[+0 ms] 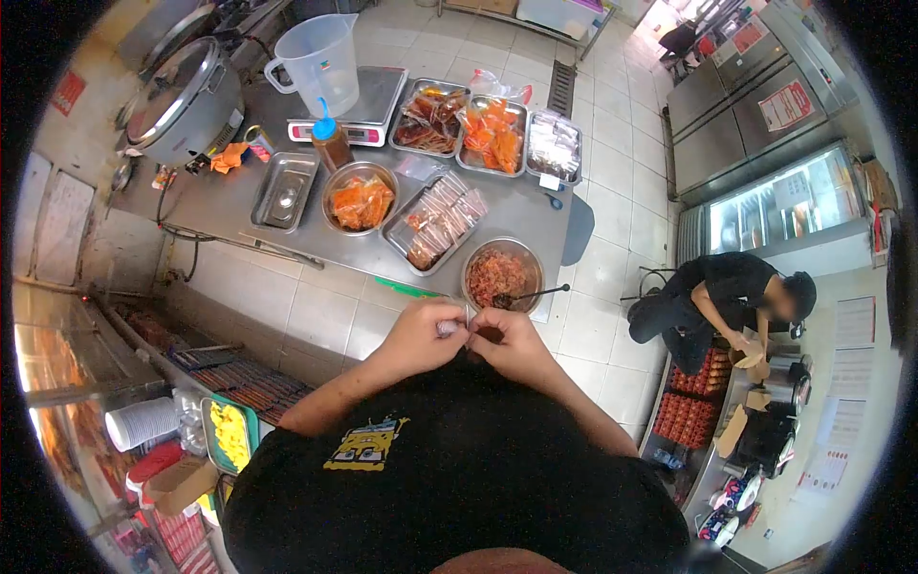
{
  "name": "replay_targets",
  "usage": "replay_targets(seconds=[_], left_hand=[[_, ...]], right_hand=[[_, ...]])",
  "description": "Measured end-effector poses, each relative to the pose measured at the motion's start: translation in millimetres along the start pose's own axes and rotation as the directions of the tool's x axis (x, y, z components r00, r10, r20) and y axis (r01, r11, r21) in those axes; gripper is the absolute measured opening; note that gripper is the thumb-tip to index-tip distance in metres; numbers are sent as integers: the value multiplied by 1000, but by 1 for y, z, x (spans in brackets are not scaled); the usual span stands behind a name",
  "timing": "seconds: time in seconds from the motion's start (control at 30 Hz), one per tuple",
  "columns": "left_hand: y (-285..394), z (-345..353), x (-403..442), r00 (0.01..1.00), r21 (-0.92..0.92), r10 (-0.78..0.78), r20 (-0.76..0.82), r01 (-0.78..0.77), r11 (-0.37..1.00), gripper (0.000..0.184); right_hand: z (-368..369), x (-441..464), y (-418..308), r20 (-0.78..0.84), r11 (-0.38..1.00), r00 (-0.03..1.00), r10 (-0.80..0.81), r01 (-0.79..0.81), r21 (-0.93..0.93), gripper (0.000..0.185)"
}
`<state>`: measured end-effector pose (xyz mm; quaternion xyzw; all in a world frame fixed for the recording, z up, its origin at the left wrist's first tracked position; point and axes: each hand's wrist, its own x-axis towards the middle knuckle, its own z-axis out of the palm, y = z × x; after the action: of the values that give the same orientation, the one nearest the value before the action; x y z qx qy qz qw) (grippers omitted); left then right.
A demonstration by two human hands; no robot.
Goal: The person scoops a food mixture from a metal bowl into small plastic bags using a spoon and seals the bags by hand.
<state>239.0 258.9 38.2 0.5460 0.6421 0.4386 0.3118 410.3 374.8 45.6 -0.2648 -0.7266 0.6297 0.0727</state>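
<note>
My left hand (427,333) is closed around a small, pinkish-white wrapped bundle (447,327), most of it hidden by the fingers. My right hand (503,337) meets it in front of my chest, its fingers pinched at the bundle's edge; what exactly they grip is too small to make out. Just beyond the hands stands a steel bowl (538,267) of minced meat (499,275), with a black-handled spoon (532,295) resting in it. Left of that bowl, a steel tray (427,269) holds several small plastic-wrapped portions (444,215).
On the steel table (225,203) are a bowl of bagged orange food (360,203), a sauce bottle (331,145), a scale (381,100) bearing a plastic jug (316,65), and filled trays (492,139). A rice cooker (186,105) stands at left. At right, another person (732,297) works beside a counter.
</note>
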Motion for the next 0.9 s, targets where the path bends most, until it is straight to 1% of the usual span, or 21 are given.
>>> replay_targets(seconds=[0.07, 0.13, 0.2, 0.23, 0.27, 0.33, 0.4, 0.47, 0.5, 0.53, 0.57, 0.6, 0.63, 0.67, 0.7, 0.73, 0.77, 0.8, 0.83, 0.87, 0.9], left_hand=[[0, 8, -1, 997, -81, -81, 10, 81, 993, 11], [2, 14, -2, 996, -73, -84, -30, 81, 994, 12], [1, 14, -4, 990, -67, -98, -100, 92, 994, 14], [-2, 15, -4, 986, -40, -148, -79, 145, 989, 15], [-1, 15, -4, 979, -19, -197, -56, 196, 980, 16], [10, 8, -5, 972, -19, -201, -124, 200, 980, 17], [12, 4, -8, 969, -9, -233, -79, 233, 972, 19], [-10, 10, -12, 972, -1, -213, -99, 214, 977, 20], [-13, 10, -13, 977, 17, -191, -92, 193, 981, 21], [-14, 10, -14, 975, 16, -191, -116, 194, 981, 21], [-14, 9, -16, 963, 70, -216, -160, 229, 971, 22], [-12, 6, -17, 949, 122, -239, -205, 267, 956, 23], [-10, 3, -20, 943, 122, -240, -230, 272, 955, 23], [-6, 0, -22, 938, 225, -238, -250, 296, 928, 24], [-4, -3, -25, 933, 326, -237, -272, 321, 889, 26], [-4, -7, -27, 924, 326, -235, -301, 331, 886, 26], [-3, -10, -29, 928, 375, -244, -281, 340, 862, 26], [-3, -14, -31, 931, 423, -255, -259, 347, 837, 26], [-4, -17, -31, 928, 456, -279, -245, 365, 812, 25], [-6, -19, -32, 924, 456, -275, -266, 372, 808, 25], [-9, -20, -32, 922, 504, -309, -232, 386, 773, 25]], right_hand=[[-7, -1, -9, 73, 969, 994, -78, 93, -229, 11], [-9, 1, 0, 140, 960, 984, -106, 138, -242, 11], [-6, 4, -5, 52, 943, 983, -177, 184, -277, 16], [-5, 6, -6, 97, 934, 976, -195, 215, -285, 16], [-6, 8, -8, 98, 925, 976, -192, 214, -314, 15], [-10, 10, -11, 87, 905, 980, -181, 201, -375, 14], [-9, 16, -9, 118, 884, 971, -207, 237, -403, 14], [-4, 20, -15, 99, 913, 978, -185, 209, -352, 13], [-1, 22, -14, 120, 906, 974, -194, 225, -359, 13], [3, 26, -10, 104, 888, 963, -249, 269, -373, 13], [5, 30, -6, 88, 868, 948, -305, 314, -384, 13], [6, 35, -4, 108, 860, 942, -316, 333, -386, 13], [7, 41, -3, 91, 853, 952, -291, 301, -426, 12], [9, 46, -4, 72, 843, 961, -269, 271, -464, 11], [13, 50, -7, 96, 834, 954, -285, 296, -465, 11], [18, 53, -12, 79, 794, 935, -346, 337, -506, 12], [24, 57, -18, 64, 751, 911, -408, 374, -544, 16], [29, 60, -27, 86, 740, 902, -422, 398, -542, 16], [34, 62, -37, 120, 764, 888, -444, 445, -468, 18], [38, 66, -45, 148, 782, 872, -467, 485, -391, 21], [41, 74, -37, 199, 657, 777, -598, 617, -434, 17]])
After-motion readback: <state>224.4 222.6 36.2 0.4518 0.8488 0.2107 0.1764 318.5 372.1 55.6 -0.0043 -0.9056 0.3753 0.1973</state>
